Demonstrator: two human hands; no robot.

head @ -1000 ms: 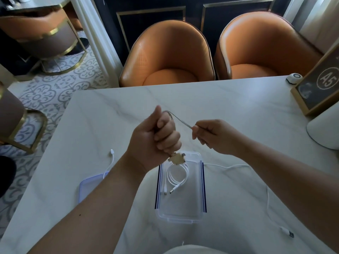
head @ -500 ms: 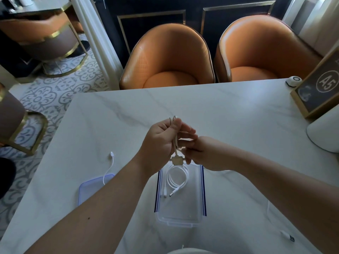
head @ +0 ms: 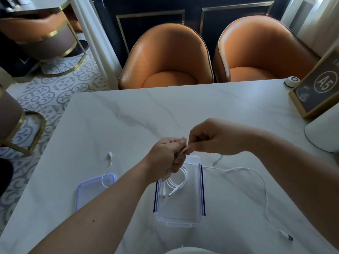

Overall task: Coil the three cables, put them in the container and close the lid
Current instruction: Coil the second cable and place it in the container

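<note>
One white cable [head: 177,182] lay coiled in the container [head: 178,222]. My left hand [head: 165,158] gripped the looped tan cable [head: 184,151], and my right hand [head: 211,142] pinched its end. The third cable [head: 264,187] sprawled loose on the table [head: 128,116]; the lid [head: 88,194] lay aside.

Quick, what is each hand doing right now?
Left hand: closed, gripping the beige cable.
Right hand: closed, pinching the same cable.

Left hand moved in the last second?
Yes: the left hand has come lower in view, now overlapping the far-left corner of the clear rectangular plastic container.
</note>
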